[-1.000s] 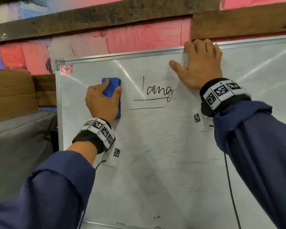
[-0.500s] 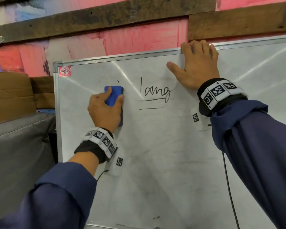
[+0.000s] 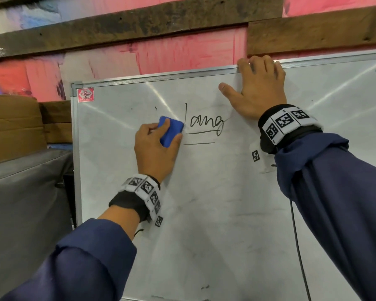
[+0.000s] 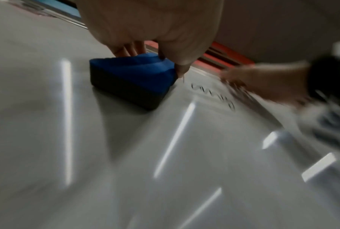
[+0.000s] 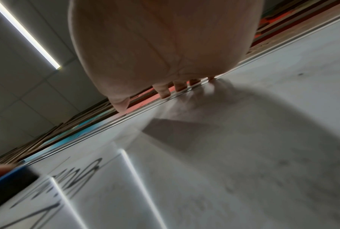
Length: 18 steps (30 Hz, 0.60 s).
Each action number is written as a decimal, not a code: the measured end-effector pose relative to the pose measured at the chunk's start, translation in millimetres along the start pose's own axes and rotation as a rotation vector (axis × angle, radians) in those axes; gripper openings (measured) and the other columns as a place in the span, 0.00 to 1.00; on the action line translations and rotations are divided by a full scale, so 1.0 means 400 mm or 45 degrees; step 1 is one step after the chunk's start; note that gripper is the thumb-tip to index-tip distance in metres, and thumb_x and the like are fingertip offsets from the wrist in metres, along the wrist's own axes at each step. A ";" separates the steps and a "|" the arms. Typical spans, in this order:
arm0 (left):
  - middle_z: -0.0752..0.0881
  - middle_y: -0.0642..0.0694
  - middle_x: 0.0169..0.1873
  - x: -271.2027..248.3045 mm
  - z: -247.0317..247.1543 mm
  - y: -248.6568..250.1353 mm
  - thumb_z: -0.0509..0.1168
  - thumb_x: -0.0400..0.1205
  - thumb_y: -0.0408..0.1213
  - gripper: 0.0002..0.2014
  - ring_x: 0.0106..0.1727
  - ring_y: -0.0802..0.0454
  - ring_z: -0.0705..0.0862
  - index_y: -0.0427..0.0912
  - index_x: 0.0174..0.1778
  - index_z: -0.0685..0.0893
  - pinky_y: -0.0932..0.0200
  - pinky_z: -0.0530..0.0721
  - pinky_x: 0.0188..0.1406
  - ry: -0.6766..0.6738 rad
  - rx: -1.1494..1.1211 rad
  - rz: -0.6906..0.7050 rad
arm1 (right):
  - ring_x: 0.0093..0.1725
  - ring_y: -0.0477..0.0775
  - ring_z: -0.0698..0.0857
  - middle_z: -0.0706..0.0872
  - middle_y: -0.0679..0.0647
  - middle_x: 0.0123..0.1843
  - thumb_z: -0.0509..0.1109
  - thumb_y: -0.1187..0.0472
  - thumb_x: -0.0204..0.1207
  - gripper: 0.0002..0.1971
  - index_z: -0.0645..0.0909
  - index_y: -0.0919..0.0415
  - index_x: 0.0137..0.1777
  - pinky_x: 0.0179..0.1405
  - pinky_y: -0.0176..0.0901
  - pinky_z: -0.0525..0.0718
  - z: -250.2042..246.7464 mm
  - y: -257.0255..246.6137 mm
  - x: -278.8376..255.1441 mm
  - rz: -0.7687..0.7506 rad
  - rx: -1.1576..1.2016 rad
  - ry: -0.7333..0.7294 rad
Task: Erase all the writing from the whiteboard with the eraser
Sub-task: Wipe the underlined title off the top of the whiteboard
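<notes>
A whiteboard (image 3: 204, 213) leans upright against the wall. Black writing (image 3: 206, 121) with two underlines sits near its top middle. My left hand (image 3: 155, 146) grips a blue eraser (image 3: 170, 131) flat against the board, its right edge at the first letter. In the left wrist view the eraser (image 4: 133, 77) lies on the board (image 4: 86, 155) under my fingers, and the writing (image 4: 212, 94) shows blurred beside it. My right hand (image 3: 258, 90) lies flat on the board with its fingers over the top frame. The right wrist view shows those fingers (image 5: 163, 91) on the frame and the writing (image 5: 77, 172) below.
Behind the board is a red and blue painted wall with dark wooden planks (image 3: 139, 25). To the left stand cardboard boxes (image 3: 11, 127) and a grey covered object (image 3: 24, 203). A thin black cable (image 3: 297, 246) hangs down the board's right side.
My left hand has slid the eraser to the right, from the board's left part up to the edge of the writing. The left ends of the underlines are gone. My right hand has stayed put.
</notes>
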<state>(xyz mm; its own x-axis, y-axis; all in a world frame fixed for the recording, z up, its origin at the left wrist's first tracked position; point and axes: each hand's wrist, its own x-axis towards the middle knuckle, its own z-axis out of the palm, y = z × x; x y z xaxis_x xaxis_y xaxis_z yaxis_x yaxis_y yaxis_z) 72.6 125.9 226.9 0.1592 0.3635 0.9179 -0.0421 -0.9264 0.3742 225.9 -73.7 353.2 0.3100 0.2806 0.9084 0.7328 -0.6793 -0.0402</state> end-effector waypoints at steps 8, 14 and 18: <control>0.80 0.46 0.56 0.033 0.023 0.048 0.76 0.78 0.50 0.26 0.58 0.46 0.82 0.47 0.71 0.84 0.58 0.79 0.62 0.095 -0.104 -0.095 | 0.82 0.66 0.63 0.72 0.58 0.77 0.52 0.27 0.76 0.40 0.68 0.55 0.79 0.84 0.67 0.51 0.001 0.004 -0.001 -0.006 0.005 -0.012; 0.80 0.50 0.54 -0.031 0.027 0.055 0.76 0.77 0.52 0.26 0.57 0.48 0.82 0.47 0.69 0.85 0.56 0.82 0.60 -0.012 -0.037 -0.052 | 0.82 0.66 0.62 0.72 0.59 0.77 0.53 0.27 0.75 0.40 0.69 0.55 0.79 0.84 0.66 0.51 0.002 0.004 0.000 -0.004 0.030 -0.015; 0.83 0.43 0.58 0.070 0.017 0.078 0.75 0.77 0.53 0.27 0.59 0.46 0.83 0.45 0.70 0.84 0.58 0.79 0.62 0.052 -0.044 -0.116 | 0.81 0.65 0.63 0.73 0.58 0.76 0.53 0.27 0.75 0.40 0.69 0.54 0.78 0.84 0.66 0.53 -0.002 0.006 0.000 -0.008 0.016 -0.017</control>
<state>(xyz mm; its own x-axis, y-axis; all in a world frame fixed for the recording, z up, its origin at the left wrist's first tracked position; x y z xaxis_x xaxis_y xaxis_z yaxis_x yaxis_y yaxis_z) 82.4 106.5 263.5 0.1235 0.4503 0.8843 -0.0632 -0.8857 0.4599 227.2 -76.0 353.5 0.3133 0.2939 0.9030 0.7424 -0.6687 -0.0400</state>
